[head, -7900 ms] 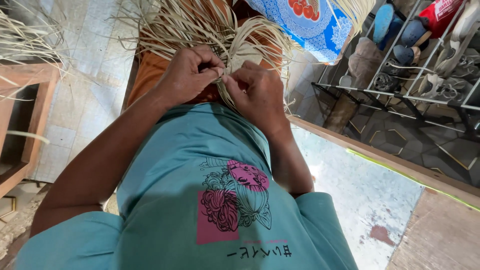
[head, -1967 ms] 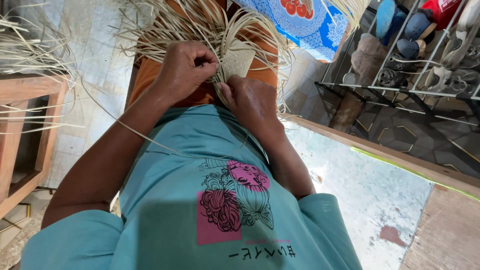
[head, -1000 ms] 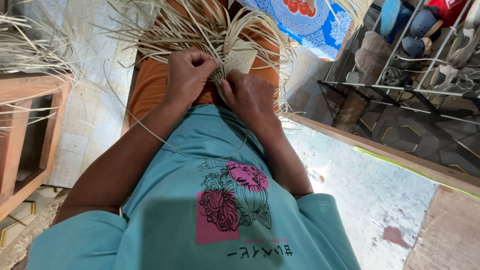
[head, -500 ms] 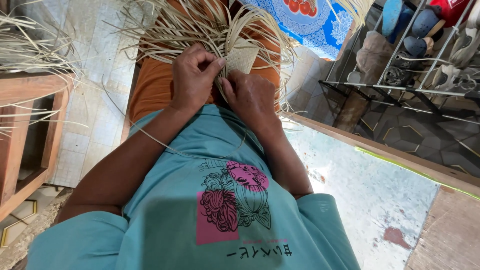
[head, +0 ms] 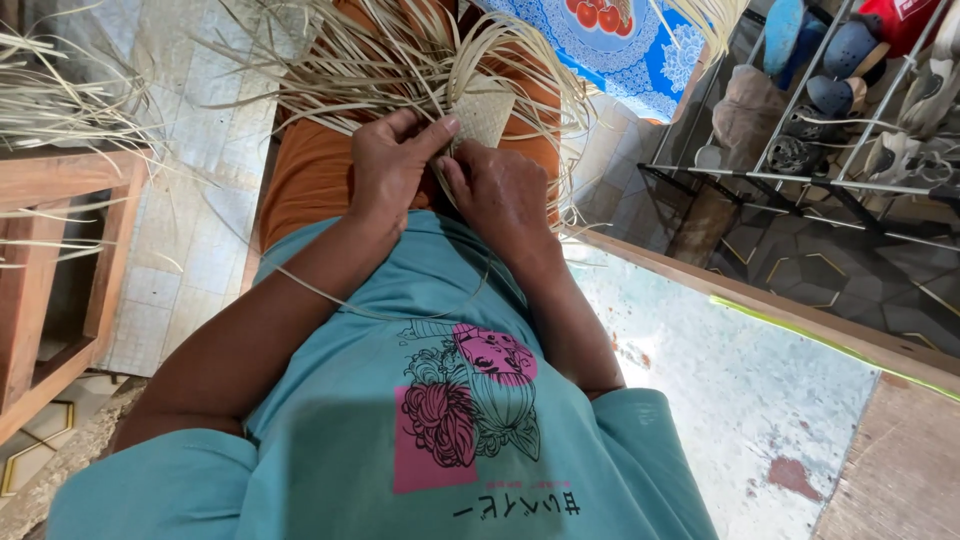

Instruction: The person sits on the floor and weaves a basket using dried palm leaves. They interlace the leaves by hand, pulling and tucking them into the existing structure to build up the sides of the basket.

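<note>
A small woven patch of pale dry leaf strips lies on my lap, over orange cloth, with many loose strip ends fanning away from it. My left hand pinches strips at the patch's left edge, thumb and fingers closed on them. At the patch's lower edge my right hand grips the weave, touching the left hand. One long loose strip trails across my teal shirt.
A wooden stool holding more dry strips stands at the left on a tiled floor. A metal shoe rack is at the upper right. A blue patterned cloth lies beyond the lap. A wooden ledge runs along the right.
My hands shifted slightly on the weave, the left thumb now stretching up over the patch. The long loose strip has slid lower across my shirt.
</note>
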